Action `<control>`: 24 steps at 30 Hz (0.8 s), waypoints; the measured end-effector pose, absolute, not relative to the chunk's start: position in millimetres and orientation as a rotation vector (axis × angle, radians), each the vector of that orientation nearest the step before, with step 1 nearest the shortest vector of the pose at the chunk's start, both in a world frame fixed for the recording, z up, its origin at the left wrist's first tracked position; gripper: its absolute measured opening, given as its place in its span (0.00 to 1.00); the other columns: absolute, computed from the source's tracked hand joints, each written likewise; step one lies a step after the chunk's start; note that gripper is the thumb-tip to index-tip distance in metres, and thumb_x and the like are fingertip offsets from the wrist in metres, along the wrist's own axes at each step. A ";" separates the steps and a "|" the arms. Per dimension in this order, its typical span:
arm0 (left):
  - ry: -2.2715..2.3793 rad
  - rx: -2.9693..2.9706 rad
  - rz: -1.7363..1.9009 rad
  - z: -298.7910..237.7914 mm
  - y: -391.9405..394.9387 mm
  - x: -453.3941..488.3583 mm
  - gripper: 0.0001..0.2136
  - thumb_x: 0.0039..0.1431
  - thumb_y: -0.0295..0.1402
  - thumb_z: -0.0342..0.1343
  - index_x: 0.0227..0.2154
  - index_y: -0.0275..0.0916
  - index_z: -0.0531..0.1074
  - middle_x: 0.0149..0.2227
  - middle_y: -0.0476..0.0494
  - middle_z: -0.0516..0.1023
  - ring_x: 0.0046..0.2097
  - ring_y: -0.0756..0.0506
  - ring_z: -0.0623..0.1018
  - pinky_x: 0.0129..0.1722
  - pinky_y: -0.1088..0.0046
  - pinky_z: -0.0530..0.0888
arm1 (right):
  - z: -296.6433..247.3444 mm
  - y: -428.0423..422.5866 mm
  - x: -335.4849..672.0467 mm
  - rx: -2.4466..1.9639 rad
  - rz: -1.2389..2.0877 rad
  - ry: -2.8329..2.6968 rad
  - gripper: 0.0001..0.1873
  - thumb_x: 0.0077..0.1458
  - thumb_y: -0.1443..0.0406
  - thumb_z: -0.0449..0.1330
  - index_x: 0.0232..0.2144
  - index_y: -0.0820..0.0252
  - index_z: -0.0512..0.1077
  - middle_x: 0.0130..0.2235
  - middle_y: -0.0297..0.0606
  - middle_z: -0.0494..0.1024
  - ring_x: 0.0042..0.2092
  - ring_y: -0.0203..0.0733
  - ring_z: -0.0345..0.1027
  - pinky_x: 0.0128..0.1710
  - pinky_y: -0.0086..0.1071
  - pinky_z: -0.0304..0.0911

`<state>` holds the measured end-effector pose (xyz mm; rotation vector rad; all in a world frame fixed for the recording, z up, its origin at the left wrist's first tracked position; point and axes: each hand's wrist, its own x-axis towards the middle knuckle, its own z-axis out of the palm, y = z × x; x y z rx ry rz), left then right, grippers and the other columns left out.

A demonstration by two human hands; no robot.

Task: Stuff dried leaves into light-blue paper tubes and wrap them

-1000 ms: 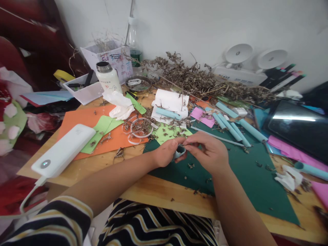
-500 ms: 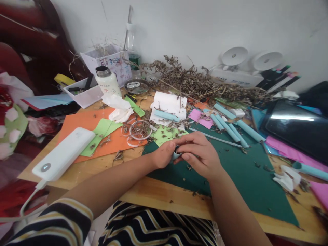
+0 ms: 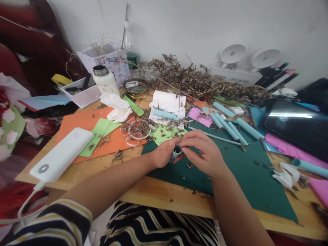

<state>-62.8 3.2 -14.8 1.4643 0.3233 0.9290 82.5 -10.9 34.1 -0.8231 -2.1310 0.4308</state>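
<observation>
Both hands meet over the dark green paper sheet (image 3: pixel 241 174) near the table's front edge. My left hand (image 3: pixel 164 153) is closed round a small light blue paper tube (image 3: pixel 176 152), its open end facing up. My right hand (image 3: pixel 203 152) pinches at the tube's mouth with thumb and forefinger; what the fingertips hold, if anything, is too small to make out. Crumbs of dried leaf lie scattered on the green sheet around both hands.
A heap of dried twigs (image 3: pixel 202 82) runs along the wall. Several rolled blue paper tubes (image 3: pixel 228 124) lie right of centre. A white power bank (image 3: pixel 61 153), orange paper (image 3: pixel 77 123), a tape ring (image 3: pixel 139 128), a white bottle (image 3: pixel 105 80) and a dark tablet (image 3: pixel 297 126) crowd the table.
The hands stay together on the tube with only small finger shifts. The view has drifted slightly.
</observation>
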 end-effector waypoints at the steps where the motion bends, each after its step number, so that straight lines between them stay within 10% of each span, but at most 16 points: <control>1: 0.326 1.481 0.925 -13.5 3.2 -63.1 0.28 0.51 0.56 0.29 0.27 0.34 0.59 0.16 0.53 0.59 0.17 0.54 0.59 0.18 0.78 0.59 | 33.8 -10.8 83.5 -0.805 0.478 -2.120 0.07 0.48 0.72 0.53 0.31 0.58 0.67 0.33 0.39 0.66 0.37 0.37 0.62 0.36 0.35 0.62; 24: 0.373 1.555 0.915 -8.1 3.3 -64.2 0.33 0.50 0.58 0.27 0.31 0.32 0.64 0.18 0.49 0.61 0.20 0.53 0.61 0.20 0.76 0.62 | 35.7 -12.7 71.1 -0.616 0.322 -2.121 0.06 0.51 0.64 0.53 0.29 0.59 0.68 0.35 0.40 0.70 0.35 0.37 0.63 0.34 0.34 0.60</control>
